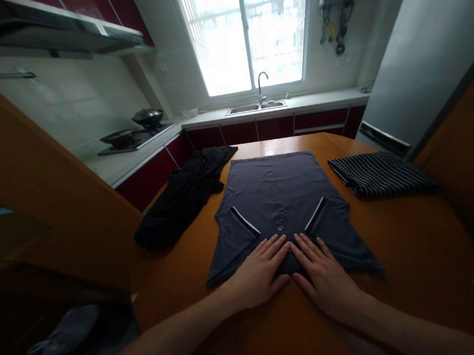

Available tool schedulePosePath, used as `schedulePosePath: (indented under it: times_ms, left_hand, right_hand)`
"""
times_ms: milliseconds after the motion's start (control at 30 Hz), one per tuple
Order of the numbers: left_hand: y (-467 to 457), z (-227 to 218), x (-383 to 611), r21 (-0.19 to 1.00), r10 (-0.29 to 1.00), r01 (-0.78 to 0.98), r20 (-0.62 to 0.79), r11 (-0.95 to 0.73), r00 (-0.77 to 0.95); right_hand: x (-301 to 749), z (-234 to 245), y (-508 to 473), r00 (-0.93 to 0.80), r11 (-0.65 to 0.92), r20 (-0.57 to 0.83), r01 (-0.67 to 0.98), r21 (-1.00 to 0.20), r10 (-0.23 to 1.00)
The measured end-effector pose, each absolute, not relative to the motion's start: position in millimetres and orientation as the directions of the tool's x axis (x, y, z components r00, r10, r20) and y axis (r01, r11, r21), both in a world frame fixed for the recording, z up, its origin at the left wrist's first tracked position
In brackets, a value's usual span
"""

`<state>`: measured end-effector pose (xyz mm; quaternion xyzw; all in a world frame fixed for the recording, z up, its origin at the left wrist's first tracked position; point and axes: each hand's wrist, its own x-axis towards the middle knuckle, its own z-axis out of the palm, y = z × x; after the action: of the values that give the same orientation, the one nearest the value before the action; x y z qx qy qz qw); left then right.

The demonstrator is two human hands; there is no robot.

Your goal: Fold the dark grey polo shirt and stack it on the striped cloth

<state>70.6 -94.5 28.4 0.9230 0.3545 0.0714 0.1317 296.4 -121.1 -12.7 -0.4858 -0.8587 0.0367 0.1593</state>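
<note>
A dark blue-grey polo shirt [276, 185] lies spread on the wooden table, its sleeves folded inward so that the black-and-white striped cuffs slant toward the middle. On the near end of the shirt, around the collar, my left hand [263, 268] rests flat with fingers stretched out. My right hand [320, 269] lies flat beside it, mirrored, and the fingertips of both hands almost meet. A small round button shows just beyond them. Part of the collar is hidden under my fingers.
A crumpled black garment [189, 192] lies at the table's left side. On the right is a folded black-and-white striped garment [380, 174]. The rounded wooden table [415, 251] stands before a counter with a sink [243, 109], and a stove with pans [148, 116] is at left.
</note>
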Motion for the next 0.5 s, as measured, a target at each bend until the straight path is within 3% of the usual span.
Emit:
schedulePosePath:
  times_ms: [500]
  left_hand:
    - [-94.7, 29.0, 69.8, 0.315, 0.681, 0.639, 0.036, -0.702, 0.731]
  right_hand:
    - [295.9, -17.4, -120.1, -0.477, 0.531, 0.259, 0.822, -0.207, 0.84]
